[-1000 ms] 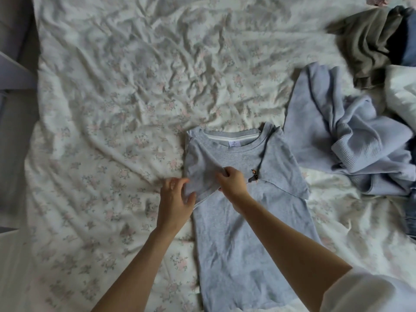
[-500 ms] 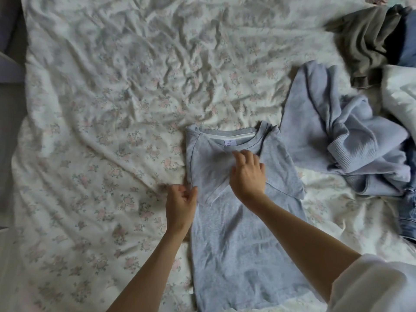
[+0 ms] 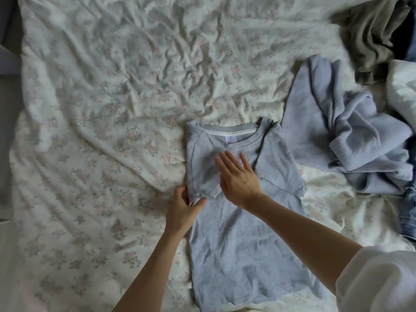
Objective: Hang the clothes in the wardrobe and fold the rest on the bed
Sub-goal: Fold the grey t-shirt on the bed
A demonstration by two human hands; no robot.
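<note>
A grey T-shirt (image 3: 243, 244) lies flat on the bed (image 3: 101, 143), collar away from me, with its left sleeve folded in over the chest. My right hand (image 3: 238, 176) lies flat with straight fingers on that folded sleeve, just below the collar. At the shirt's left edge my left hand (image 3: 184, 208) pinches the sleeve hem between thumb and fingers.
A crumpled light blue sweatshirt (image 3: 351, 140) lies right of the T-shirt. Beyond it, at the top right, are an olive garment (image 3: 371, 34) and a white one (image 3: 403, 91). Denim (image 3: 410, 215) shows at the right edge. The floral sheet stretches wide to the left.
My right hand has spread from a pinch into a flat palm and slid up over the folded sleeve. My left hand has stayed at the sleeve hem, gripping it.
</note>
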